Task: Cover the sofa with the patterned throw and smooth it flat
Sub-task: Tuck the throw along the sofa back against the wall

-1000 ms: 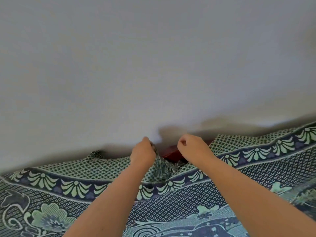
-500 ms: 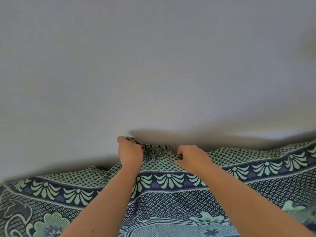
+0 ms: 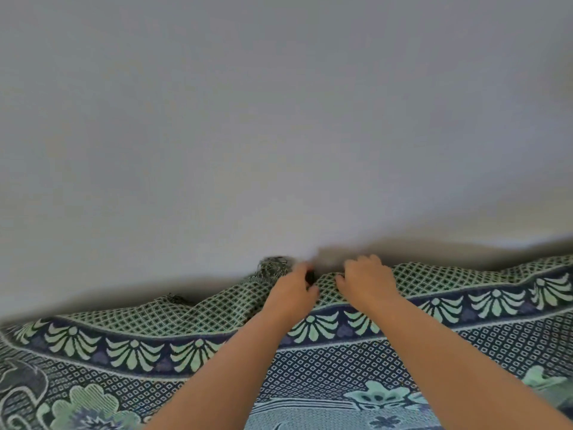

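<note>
The patterned throw (image 3: 192, 318), green diamond weave with a navy fan border and floral field, is draped over the sofa back, which it hides entirely. Its fringed top edge (image 3: 273, 265) bunches up against the wall. My left hand (image 3: 293, 291) grips a fold of the throw just right of that bunch. My right hand (image 3: 366, 280) sits close beside it, fingers curled over the top edge of the throw. Both forearms reach up from the bottom of the view across the fabric.
A plain pale wall (image 3: 279, 119) fills the upper part of the view, directly behind the sofa back. A small tuft of fringe (image 3: 176, 297) sticks up at the throw's edge to the left.
The throw's top edge has been pulled up over the red sofa back that showed a second ago. Both hands have drawn closer together along the edge.
</note>
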Action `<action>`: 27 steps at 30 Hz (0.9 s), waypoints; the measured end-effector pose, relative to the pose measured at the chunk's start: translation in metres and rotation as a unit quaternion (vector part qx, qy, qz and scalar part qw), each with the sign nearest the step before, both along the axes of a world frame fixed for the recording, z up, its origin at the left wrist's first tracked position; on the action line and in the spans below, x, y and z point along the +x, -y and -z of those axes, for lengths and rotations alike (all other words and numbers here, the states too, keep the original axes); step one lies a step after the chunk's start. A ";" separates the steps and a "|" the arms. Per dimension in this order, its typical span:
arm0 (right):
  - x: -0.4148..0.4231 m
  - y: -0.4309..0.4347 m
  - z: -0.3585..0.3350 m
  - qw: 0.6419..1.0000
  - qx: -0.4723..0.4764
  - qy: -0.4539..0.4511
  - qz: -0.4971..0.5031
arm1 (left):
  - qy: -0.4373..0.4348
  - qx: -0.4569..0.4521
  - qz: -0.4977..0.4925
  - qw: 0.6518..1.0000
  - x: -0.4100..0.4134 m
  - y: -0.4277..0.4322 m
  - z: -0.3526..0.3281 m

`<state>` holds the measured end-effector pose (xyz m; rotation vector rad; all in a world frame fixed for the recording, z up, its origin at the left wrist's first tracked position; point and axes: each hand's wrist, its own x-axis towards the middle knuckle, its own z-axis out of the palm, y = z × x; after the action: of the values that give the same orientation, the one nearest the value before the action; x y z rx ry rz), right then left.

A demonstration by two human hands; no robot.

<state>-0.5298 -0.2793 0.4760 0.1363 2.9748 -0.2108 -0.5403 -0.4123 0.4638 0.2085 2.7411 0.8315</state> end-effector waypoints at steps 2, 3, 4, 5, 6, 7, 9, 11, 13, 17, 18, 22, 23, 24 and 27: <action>0.000 -0.008 -0.003 0.999 0.032 0.041 -0.002 | 0.010 -0.029 0.040 0.999 -0.001 -0.005 0.000; -0.001 -0.011 -0.005 0.997 0.046 0.053 -0.011 | 0.009 -0.040 0.051 0.998 -0.003 -0.007 -0.001; -0.002 -0.013 -0.008 0.996 0.054 0.062 -0.023 | 0.008 -0.050 0.059 0.997 -0.005 -0.009 -0.002; -0.003 -0.015 -0.010 0.996 0.054 0.065 -0.035 | 0.011 -0.058 0.065 0.996 -0.006 -0.011 -0.003; -0.003 -0.016 -0.013 0.996 0.046 0.062 -0.048 | 0.012 -0.064 0.066 0.996 -0.007 -0.014 -0.005; -0.003 -0.017 -0.015 0.996 0.035 0.054 -0.058 | 0.010 -0.063 0.062 0.996 -0.008 -0.017 -0.006; -0.003 -0.018 -0.018 0.997 0.013 0.025 -0.072 | -0.013 -0.059 0.037 0.997 -0.011 -0.021 -0.011; -0.002 -0.018 -0.024 0.997 -0.013 0.003 -0.072 | -0.039 -0.060 0.018 0.997 -0.012 -0.025 -0.016; 0.000 -0.019 -0.031 0.996 -0.041 -0.008 -0.076 | -0.057 -0.072 0.018 0.996 -0.011 -0.027 -0.018; 0.003 -0.021 -0.036 0.993 -0.069 -0.012 -0.099 | -0.080 -0.064 0.005 0.995 -0.006 -0.028 -0.017; 0.003 -0.021 -0.036 0.992 -0.080 -0.003 -0.098 | -0.084 -0.061 0.001 0.995 -0.005 -0.028 -0.017; 0.002 -0.023 -0.039 0.994 -0.066 0.052 -0.073 | -0.082 -0.038 -0.016 0.996 0.002 -0.027 -0.020; 0.001 -0.024 -0.039 0.994 -0.052 0.055 -0.074 | -0.079 -0.030 -0.022 0.996 0.004 -0.026 -0.022; 0.002 -0.025 -0.038 0.994 -0.043 0.059 -0.076 | -0.077 -0.021 -0.028 0.996 0.005 -0.026 -0.024; 0.002 -0.026 -0.038 0.994 -0.030 0.078 -0.073 | -0.076 -0.014 -0.024 0.997 0.005 -0.026 -0.031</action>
<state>-0.5280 -0.2535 0.5143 -0.0677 2.8054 -0.2581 -0.5350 -0.3862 0.4949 0.2083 2.9075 0.8218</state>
